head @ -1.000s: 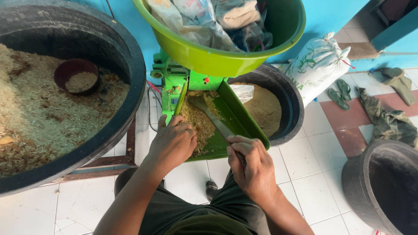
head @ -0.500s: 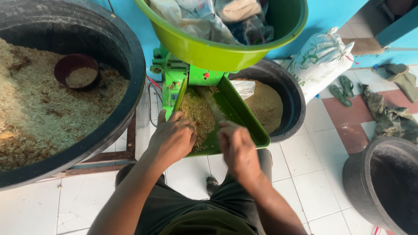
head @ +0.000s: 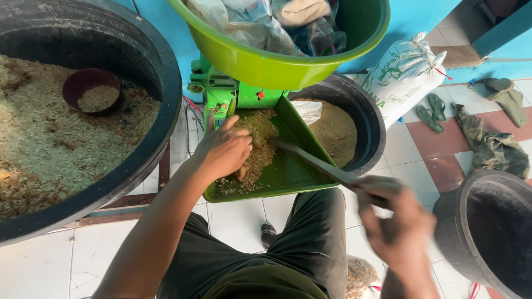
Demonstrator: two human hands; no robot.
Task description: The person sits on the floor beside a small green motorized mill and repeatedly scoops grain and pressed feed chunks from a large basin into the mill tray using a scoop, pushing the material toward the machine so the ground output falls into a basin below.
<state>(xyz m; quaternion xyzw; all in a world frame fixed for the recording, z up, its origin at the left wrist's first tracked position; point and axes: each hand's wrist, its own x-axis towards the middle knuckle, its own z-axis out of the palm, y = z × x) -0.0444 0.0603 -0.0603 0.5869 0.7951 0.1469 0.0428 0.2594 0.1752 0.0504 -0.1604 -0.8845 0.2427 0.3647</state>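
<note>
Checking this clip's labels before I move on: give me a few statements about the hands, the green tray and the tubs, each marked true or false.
1. The left hand rests on the chopped tan material in the green metal feed tray. True.
2. The right hand is empty. False: its grip is closed on the handle of a long dark blade reaching over the tray.
3. The large black tub on the left holds a small dark bowl. True.
4. The lime-green plastic basin above the tray is empty. False: it holds bags and cloth.
</note>
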